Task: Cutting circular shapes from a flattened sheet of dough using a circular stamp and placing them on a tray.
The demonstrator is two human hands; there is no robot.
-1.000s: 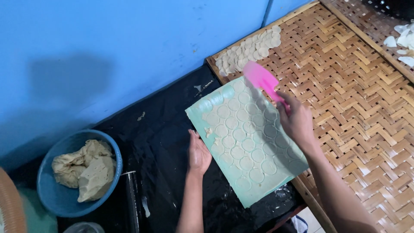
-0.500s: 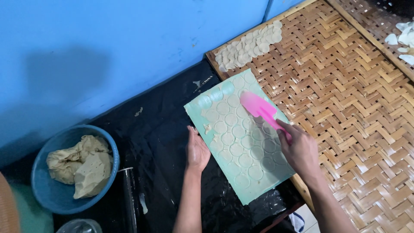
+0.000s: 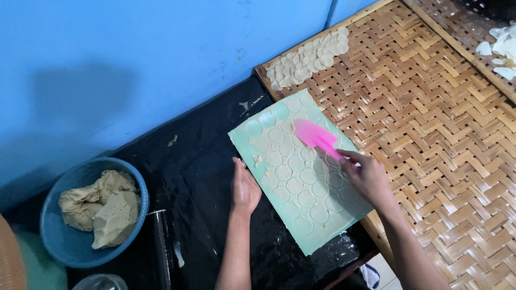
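From the head camera, the right hand [image 3: 370, 180] is closed around the handle of a pink spatula [image 3: 317, 138], whose flat blade lies on the upper part of a pale green board [image 3: 317, 228] covered with thin dough cut into rows of circles. The left hand [image 3: 244, 188] rests flat, fingers together and holding nothing, against the board's left edge. The board lies tilted on a black sheet [image 3: 204, 139], its right side overlapping a woven bamboo tray [image 3: 441, 134]. Cut dough rounds [image 3: 309, 56] sit piled at the tray's far corner. A blue bowl [image 3: 70, 249] with lumps of dough stands well to the left, beside a dark roller [image 3: 161, 247].
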